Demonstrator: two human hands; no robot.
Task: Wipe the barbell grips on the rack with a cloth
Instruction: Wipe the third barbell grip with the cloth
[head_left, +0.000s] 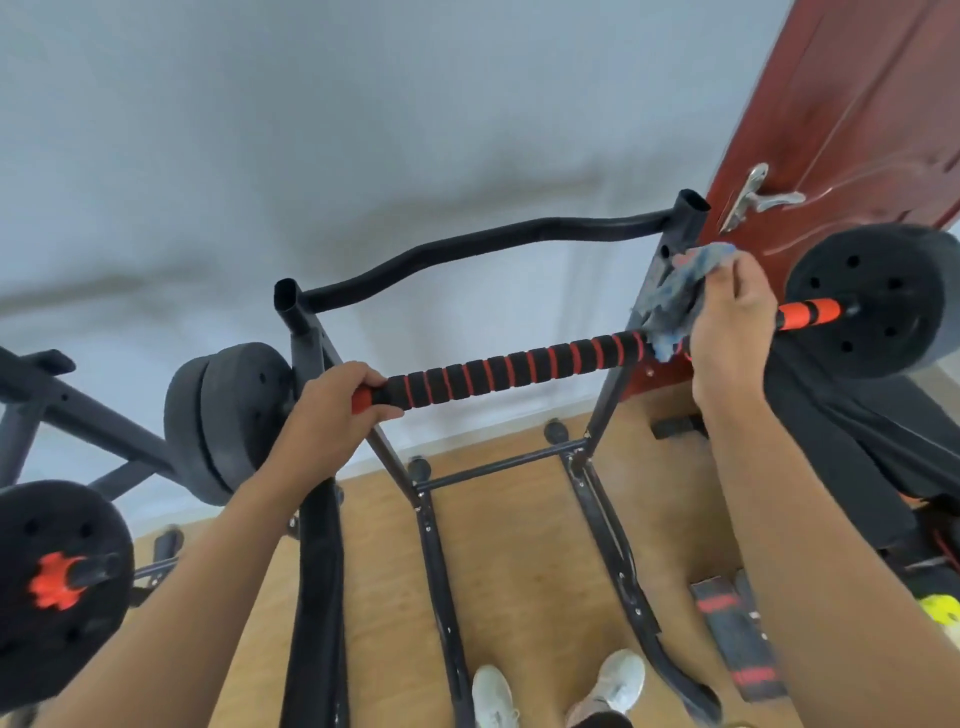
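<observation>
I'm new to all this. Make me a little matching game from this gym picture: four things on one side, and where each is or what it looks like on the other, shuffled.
Things:
1. left hand
2. cloth
3. door
4. shoes

Descriptions:
A. reddish brown, with a metal handle
B. white, on the wooden floor
C. grips the bar's left end
D. blue-grey, held on the bar by the right hand

Pairs: 1-C, 2-D, 3-A, 4-B

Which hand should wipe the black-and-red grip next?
Right. The right hand already holds the cloth against the barbell grip at its right end. The left hand has no cloth; it grips the bar's left end, probably steadying it.
</observation>
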